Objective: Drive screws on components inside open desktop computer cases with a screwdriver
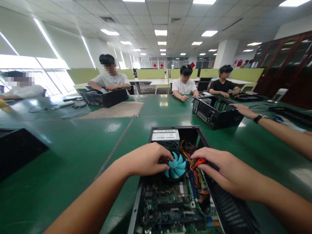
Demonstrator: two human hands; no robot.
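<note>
An open black computer case (136, 208) lies in front of me, its green motherboard (168, 198) exposed. My left hand (146, 159) reaches over the case's left side, thumb and index finger closed on the edge of a round cooling fan (179, 165) with light-blue blades. In my right hand (226, 169), thumb and fingers pinch an orange-and-black tool (200, 161) that looks like a screwdriver; its tip cannot be made out. It is just right of the fan, above bundled coloured cables (201, 182). A silver power supply (165, 135) sits at the case's far end.
Another open computer case (216, 113) stands at the back right, with a co-worker's hand (241, 110) on it. Across the green table (80, 143), a person handles a third case (107, 97) near a cardboard sheet (114, 110). A black panel or case (19, 149) is at left.
</note>
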